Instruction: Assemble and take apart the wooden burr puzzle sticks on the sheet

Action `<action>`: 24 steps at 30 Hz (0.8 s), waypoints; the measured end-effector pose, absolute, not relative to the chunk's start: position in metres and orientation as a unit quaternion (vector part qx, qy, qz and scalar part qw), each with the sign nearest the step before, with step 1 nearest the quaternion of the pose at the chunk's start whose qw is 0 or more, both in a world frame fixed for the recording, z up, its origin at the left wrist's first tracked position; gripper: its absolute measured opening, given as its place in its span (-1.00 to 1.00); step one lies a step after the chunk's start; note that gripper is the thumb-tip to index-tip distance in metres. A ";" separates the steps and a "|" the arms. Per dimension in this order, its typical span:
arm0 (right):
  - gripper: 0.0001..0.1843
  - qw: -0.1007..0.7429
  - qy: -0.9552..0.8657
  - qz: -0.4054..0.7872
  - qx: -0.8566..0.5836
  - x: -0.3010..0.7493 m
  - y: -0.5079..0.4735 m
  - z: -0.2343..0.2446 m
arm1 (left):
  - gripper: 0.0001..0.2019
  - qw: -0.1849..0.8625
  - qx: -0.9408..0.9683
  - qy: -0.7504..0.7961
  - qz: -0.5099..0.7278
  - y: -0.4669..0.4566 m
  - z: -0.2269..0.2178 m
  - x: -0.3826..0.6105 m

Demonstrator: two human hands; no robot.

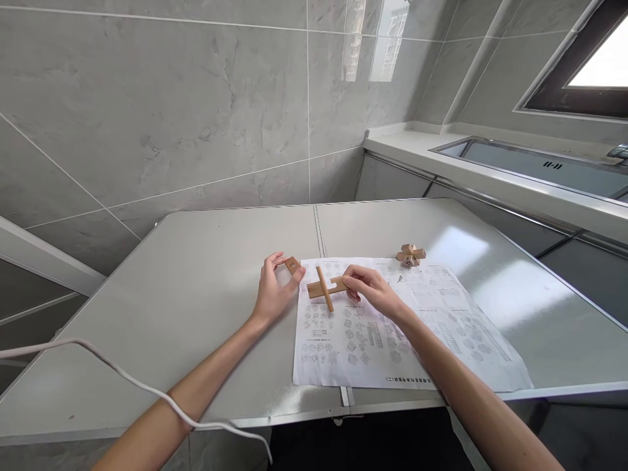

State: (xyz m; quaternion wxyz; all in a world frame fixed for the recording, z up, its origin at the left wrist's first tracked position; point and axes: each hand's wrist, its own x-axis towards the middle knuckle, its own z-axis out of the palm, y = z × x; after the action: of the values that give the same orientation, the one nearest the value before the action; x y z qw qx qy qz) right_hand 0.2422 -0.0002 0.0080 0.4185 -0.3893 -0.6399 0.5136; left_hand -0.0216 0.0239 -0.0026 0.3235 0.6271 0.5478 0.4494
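My left hand (276, 291) is closed on a small flat wooden puzzle piece (292, 264), held between thumb and fingers at the left edge of the paper. In my right hand (367, 286), thumb and fingers pinch the right end of a notched wooden puzzle piece (314, 290). A slimmer wooden strip (324, 289) crosses this piece, so the two form a cross. Beneath them lies a large printed instruction sheet (324, 366) with rows of small line drawings. The two hands are apart, with the cross between them.
An interlocked wooden puzzle (411, 254) stands at the sheet's far edge, right of my hands. The folding table (196, 366) has a seam down its middle. A white cable (142, 386) runs over my left forearm. A counter with a sink (534, 167) is at the right.
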 end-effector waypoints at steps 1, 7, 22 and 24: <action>-0.60 0.435 -0.623 0.524 -0.385 0.243 0.000 0.008 | -0.31 0.303 0.639 0.557 0.434 0.024 -0.005 -0.022; -0.57 0.498 -0.552 0.554 -0.376 0.245 0.004 0.004 | -0.12 0.216 0.739 0.545 0.332 0.022 -0.017 -0.019; -0.51 0.486 -0.555 0.542 -0.402 0.242 0.004 0.007 | -0.24 0.164 0.795 0.514 0.278 0.025 -0.020 -0.020; -0.52 0.487 -0.556 0.541 -0.402 0.242 0.004 0.007 | -0.20 0.172 0.798 0.505 0.280 0.024 -0.018 -0.020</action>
State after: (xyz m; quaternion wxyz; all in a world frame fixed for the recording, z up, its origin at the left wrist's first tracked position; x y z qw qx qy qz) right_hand 0.2418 0.0043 0.0073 0.4870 -0.4018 -0.5559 0.5407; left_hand -0.0199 0.0241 -0.0182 0.1716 0.7980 0.5051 0.2804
